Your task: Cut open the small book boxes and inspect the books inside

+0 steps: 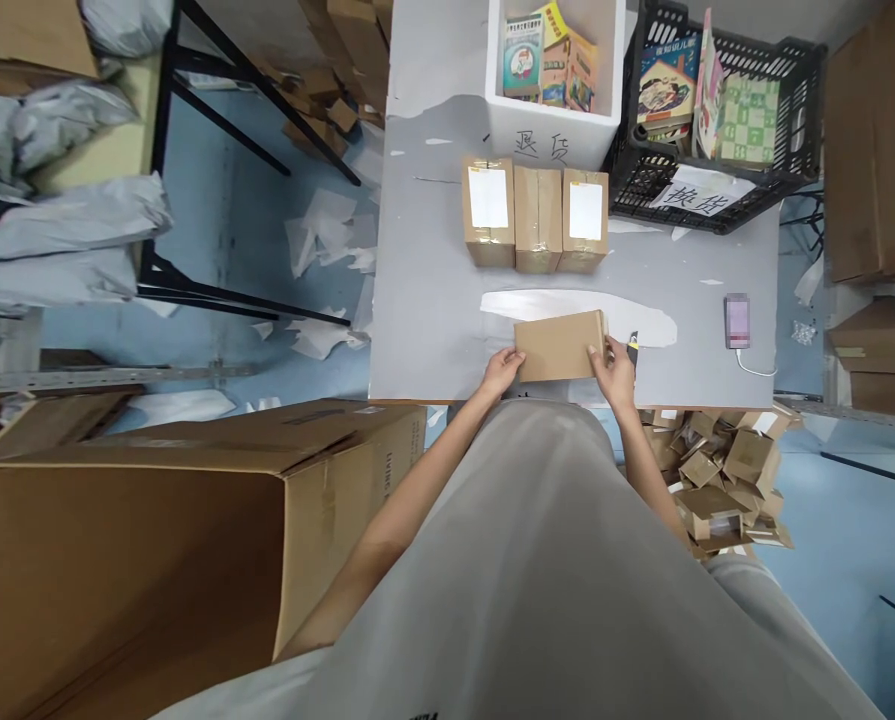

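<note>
A flat brown cardboard box (pixel 558 348) lies near the front edge of the grey table (pixel 432 330). My left hand (pixel 502 372) pinches its left end. My right hand (pixel 613 372) is closed on its right end, with the thumb on top. A small cutter (pixel 633 346) with a black and yellow tip shows beside my right fingers; how it is held is hard to make out. Behind the box stand three taped brown cartons (pixel 538 220) side by side, two with white labels.
A white bin (pixel 556 135) and a black crate (pixel 717 200), both with books, stand at the back. A phone (pixel 737 322) with a cable lies at the right. A large open carton (pixel 342 480) is at left; small boxes (pixel 751 460) are heaped below right.
</note>
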Demonstrator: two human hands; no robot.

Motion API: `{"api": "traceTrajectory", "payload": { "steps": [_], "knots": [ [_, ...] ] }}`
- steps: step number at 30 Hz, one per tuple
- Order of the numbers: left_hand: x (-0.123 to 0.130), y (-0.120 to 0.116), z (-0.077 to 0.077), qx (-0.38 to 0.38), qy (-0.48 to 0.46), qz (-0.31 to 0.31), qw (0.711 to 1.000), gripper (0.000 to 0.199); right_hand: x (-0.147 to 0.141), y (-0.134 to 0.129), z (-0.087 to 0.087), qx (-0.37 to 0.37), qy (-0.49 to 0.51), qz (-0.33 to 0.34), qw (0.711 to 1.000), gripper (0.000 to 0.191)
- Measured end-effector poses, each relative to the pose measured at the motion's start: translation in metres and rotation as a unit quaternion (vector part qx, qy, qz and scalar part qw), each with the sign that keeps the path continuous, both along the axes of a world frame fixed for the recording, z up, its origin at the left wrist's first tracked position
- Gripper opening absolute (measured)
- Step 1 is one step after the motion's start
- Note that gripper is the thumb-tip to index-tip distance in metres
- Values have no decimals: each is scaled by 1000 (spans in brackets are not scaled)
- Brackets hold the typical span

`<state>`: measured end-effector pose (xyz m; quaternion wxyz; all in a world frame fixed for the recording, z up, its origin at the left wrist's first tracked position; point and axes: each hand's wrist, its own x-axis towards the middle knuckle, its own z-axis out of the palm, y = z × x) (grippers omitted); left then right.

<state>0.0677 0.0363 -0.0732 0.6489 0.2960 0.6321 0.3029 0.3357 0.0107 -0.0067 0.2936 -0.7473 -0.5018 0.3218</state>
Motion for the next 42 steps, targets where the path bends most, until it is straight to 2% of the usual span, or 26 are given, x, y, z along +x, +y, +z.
{"api": "traceTrajectory", "payload": {
  "steps": [5, 8, 13, 16, 20, 24, 28, 32, 36, 39, 42],
  "knots": [
    [-43, -13, 10, 32, 40, 58, 997, 47, -21, 4, -31, -37, 110, 47, 992, 81],
    [-70, -24, 15, 23, 83, 75, 993, 46, -39, 7, -48, -87, 155, 85, 980, 84],
    [-87, -37, 27, 5, 98, 67, 993, 44, -47, 16, -59, -124, 183, 104, 970, 84],
    [-81, -39, 43, 34, 120, 17, 992, 46, -38, 19, -58, -125, 225, 99, 961, 86],
    [-57, -39, 77, 119, 163, -73, 977, 52, -19, 15, -60, -139, 241, 53, 959, 89],
    [-20, -38, 113, 228, 163, -205, 938, 59, -1, 12, -68, -145, 207, -29, 967, 80],
    [18, -37, 131, 271, 136, -309, 901, 58, 11, 12, -73, -143, 184, -39, 972, 71],
    [39, -37, 131, 300, 154, -350, 874, 57, 12, 10, -71, -143, 173, -28, 974, 68],
    [35, -40, 127, 302, 160, -356, 870, 61, 8, 7, -65, -149, 171, -14, 974, 71],
    [18, -45, 115, 285, 171, -310, 891, 70, 3, 6, -61, -157, 182, -7, 971, 74],
    [-7, -44, 91, 246, 200, -221, 922, 87, -9, 7, -57, -166, 203, 6, 965, 71]
  ]
}}
